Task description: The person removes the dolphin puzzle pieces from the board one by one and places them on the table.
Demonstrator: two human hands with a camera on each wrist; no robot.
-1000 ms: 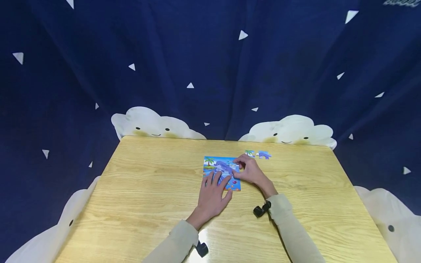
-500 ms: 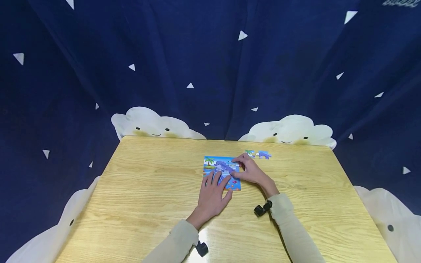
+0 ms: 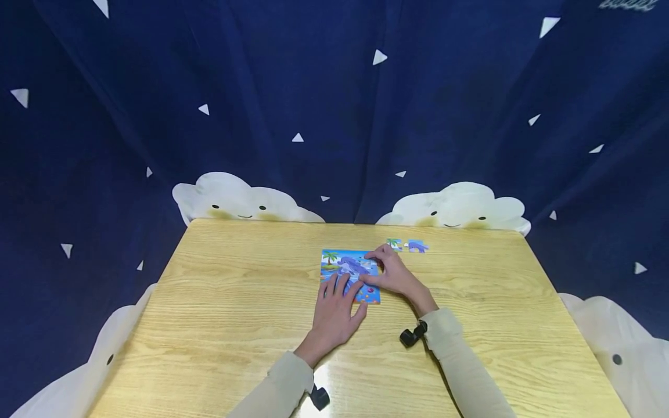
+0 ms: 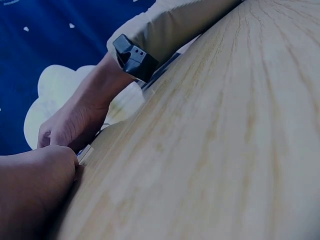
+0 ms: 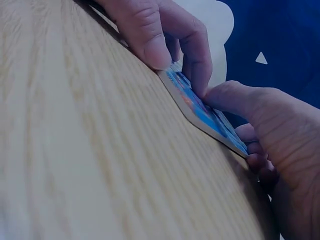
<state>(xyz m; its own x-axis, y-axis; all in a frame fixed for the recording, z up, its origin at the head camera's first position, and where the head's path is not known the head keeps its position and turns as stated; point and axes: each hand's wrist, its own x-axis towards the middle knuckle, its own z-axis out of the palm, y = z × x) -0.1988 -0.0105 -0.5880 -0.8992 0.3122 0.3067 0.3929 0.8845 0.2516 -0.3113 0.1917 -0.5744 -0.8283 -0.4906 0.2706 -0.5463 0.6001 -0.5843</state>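
Both hands on the puzzle (image 3: 349,268), mid-table.

Left hand (image 3: 334,310) lies flat with straight fingers on the puzzle's near half, covering part of the picture. Right hand (image 3: 393,273) sits at the right edge, fingers bent down onto the board; whether it's pinching a piece I can't tell, the fingers hide it. Two loose pieces (image 3: 409,245) lie just behind on the table (image 3: 219,302).

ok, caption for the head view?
Both hands, left hand and right hand, press on a dolphin jigsaw puzzle; two loose pieces lie beyond.
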